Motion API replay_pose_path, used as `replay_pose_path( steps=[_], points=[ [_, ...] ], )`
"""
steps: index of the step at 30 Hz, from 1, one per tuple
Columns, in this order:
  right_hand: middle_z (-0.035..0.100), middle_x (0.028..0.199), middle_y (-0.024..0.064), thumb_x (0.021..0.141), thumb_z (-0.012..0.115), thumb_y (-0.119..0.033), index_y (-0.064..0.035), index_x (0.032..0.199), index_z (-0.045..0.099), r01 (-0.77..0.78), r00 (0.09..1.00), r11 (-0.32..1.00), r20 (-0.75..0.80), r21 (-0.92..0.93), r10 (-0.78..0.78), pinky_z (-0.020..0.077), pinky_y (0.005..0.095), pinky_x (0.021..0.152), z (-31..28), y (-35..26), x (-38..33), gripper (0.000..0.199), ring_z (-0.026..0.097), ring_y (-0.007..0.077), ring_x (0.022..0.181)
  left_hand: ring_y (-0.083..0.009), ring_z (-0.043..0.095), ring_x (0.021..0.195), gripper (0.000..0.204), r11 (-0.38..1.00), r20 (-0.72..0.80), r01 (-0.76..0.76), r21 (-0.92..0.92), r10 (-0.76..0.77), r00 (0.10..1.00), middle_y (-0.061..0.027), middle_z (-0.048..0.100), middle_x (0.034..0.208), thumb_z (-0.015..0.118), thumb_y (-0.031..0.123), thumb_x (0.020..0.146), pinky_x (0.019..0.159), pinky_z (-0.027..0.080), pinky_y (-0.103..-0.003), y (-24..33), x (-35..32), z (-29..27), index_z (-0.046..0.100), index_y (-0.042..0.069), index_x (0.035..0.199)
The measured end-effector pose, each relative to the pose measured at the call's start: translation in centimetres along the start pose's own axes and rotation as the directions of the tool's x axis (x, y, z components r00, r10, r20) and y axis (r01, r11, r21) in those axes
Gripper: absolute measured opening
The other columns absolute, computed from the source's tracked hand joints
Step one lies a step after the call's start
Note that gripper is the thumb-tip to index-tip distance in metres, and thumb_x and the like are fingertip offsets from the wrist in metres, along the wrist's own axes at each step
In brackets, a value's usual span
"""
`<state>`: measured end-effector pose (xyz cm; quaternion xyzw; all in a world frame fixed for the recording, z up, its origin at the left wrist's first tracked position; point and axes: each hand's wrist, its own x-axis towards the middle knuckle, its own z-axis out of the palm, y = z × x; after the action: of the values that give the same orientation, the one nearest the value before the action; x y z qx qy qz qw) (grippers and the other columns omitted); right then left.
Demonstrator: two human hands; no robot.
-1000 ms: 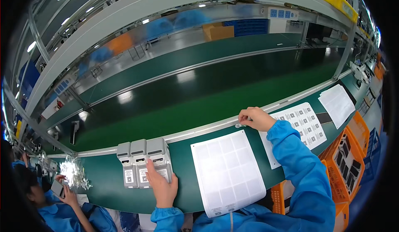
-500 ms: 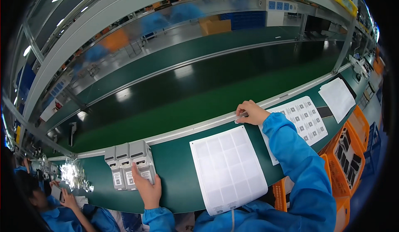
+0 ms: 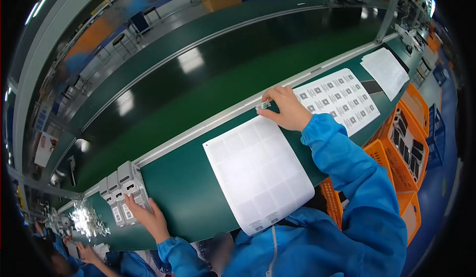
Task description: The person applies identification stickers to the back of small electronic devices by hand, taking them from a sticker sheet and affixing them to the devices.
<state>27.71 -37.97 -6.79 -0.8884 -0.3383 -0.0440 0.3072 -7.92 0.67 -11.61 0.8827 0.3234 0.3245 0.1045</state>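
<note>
My left hand (image 3: 148, 220) rests with fingers stretched and thumb apart against the nearest of three grey plastic devices (image 3: 130, 178). They stand side by side on the green bench, each with a small white label low on its front. Beside the far edge of the bench, my right hand (image 3: 290, 109) pinches a small, clear, shiny piece (image 3: 263, 106) between thumb and fingers; its exact kind is unclear. Below that hand lies a white sheet (image 3: 258, 170) of mostly blank cells, with a few printed labels at its near edge. A sheet of printed labels (image 3: 339, 98) lies to the right.
A pile of shiny silvery pieces (image 3: 87, 220) lies left of the devices. More white papers (image 3: 386, 71) are at the far right. Orange crates (image 3: 404, 178) holding dark items stand by the bench's right side. Another person's hand (image 3: 88, 253) is at lower left.
The whole view has shifted and tilted, moving the bench things leftward in the picture. My right hand has turned, so the clear piece shows more. My left hand stays on the devices.
</note>
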Motion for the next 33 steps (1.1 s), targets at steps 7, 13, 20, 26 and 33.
replay_pose_path(
  steps=[7, 13, 20, 26, 33],
  points=[
    [0.074, 0.092, 0.0105, 0.096, 0.077, -0.011, 0.0011, 0.112, 0.073, -0.188, 0.960, 0.934, -0.146, 0.302, 0.241, 0.0531, 0.0314, 0.073, -11.1, -1.8, -16.4, 0.021, 0.072, 0.0186, 0.082, -0.0421, 0.049, 0.139, 0.049, 0.793, 0.488, -0.449, -0.411, 0.608, 0.627, -0.0236, 0.053, 0.150, 0.073, 0.014, 0.093, 0.116, 0.039, -0.050, 19.0, -4.8, -3.0, 0.060, -0.001, 0.137],
    [0.070, 0.086, 0.0044, 0.111, 0.061, -0.025, -0.0001, 0.112, 0.073, -0.664, 0.176, 0.489, -0.517, 0.566, 0.838, 0.0540, 0.0258, 0.072, -13.0, 14.7, -48.7, 0.027, 0.065, 0.0094, 0.077, -0.0483, 0.042, 0.149, 0.081, 0.657, 0.580, -0.650, -0.382, 0.718, 0.384, -0.0274, 0.048, 0.161, 0.083, 0.042, 0.089, 0.124, 0.029, -0.058, 22.4, -5.8, -1.1, 0.053, 0.001, 0.153],
    [0.080, 0.108, 0.0176, 0.095, 0.081, -0.041, 0.0033, 0.126, 0.076, -0.823, -0.200, -0.260, 0.170, 0.506, 0.965, 0.0628, 0.0382, 0.083, 8.6, 21.4, -67.2, 0.054, 0.078, 0.0245, 0.099, -0.0483, 0.040, 0.152, 0.075, 0.701, 0.577, -0.658, -0.275, 0.668, 0.470, -0.0295, 0.045, 0.163, 0.080, 0.024, 0.094, 0.126, 0.031, -0.056, 17.9, -3.9, 1.5, 0.049, -0.002, 0.157],
    [0.062, 0.146, 0.0272, 0.084, 0.083, -0.066, 0.0069, 0.158, 0.045, -0.668, -0.422, -0.521, 0.307, 0.531, 0.853, 0.0548, 0.0447, 0.108, 21.1, 28.5, -65.4, 0.110, 0.066, 0.0379, 0.128, -0.0381, 0.043, 0.153, 0.058, 0.834, 0.576, -0.419, -0.358, 0.551, 0.604, -0.0243, 0.043, 0.167, 0.059, 0.017, 0.111, 0.128, 0.032, -0.048, 16.8, -4.8, 4.5, 0.041, -0.006, 0.161],
    [0.056, 0.152, 0.0315, 0.081, 0.087, -0.064, 0.0086, 0.153, 0.047, -0.704, -0.527, -0.572, 0.231, 0.421, 0.818, 0.0460, 0.0499, 0.119, 23.9, 29.9, -63.9, 0.110, 0.056, 0.0465, 0.141, -0.0333, 0.042, 0.154, 0.063, 0.841, 0.609, -0.274, -0.467, 0.531, 0.590, -0.0206, 0.040, 0.169, 0.059, 0.021, 0.111, 0.128, 0.031, -0.046, 18.2, -5.1, 4.2, 0.036, -0.006, 0.163]
  ],
)
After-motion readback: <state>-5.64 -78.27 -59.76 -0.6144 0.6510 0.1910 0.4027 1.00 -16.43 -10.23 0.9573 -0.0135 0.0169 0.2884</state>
